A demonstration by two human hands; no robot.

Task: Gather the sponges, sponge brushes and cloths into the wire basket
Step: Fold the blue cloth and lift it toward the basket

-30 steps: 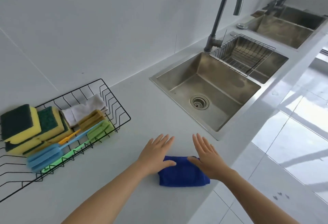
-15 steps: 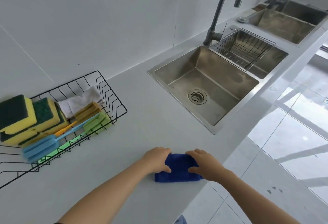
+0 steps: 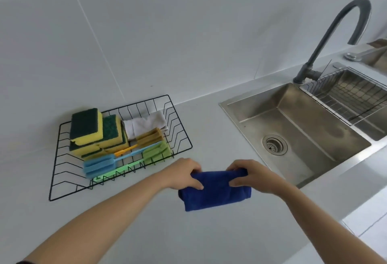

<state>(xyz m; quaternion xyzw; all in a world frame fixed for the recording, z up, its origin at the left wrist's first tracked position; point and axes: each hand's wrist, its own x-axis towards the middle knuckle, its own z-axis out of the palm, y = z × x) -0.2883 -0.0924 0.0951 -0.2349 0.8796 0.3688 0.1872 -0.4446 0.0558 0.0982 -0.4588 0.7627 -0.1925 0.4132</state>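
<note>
A folded blue cloth [image 3: 215,192] is held just above the counter, right of the black wire basket [image 3: 62,182]. My left hand [image 3: 184,172] grips the cloth's left end and my right hand [image 3: 251,174] grips its right end. In the basket lie several yellow-and-green sponges [image 3: 94,132], a white cloth [image 3: 144,124], a blue sponge brush [image 3: 102,164], a green sponge brush [image 3: 155,151] and a tan sponge brush [image 3: 149,137] with an orange handle.
A steel sink [image 3: 293,134] with a drain sits to the right, a dark curved faucet [image 3: 333,39] behind it and a wire rack [image 3: 345,94] in its far part. The white counter [image 3: 146,222] ends at the right, above a tiled floor.
Both hands went from lying flat on the cloth to closing on its ends and lifting it. The view has swung left, bringing the basket closer to the centre.
</note>
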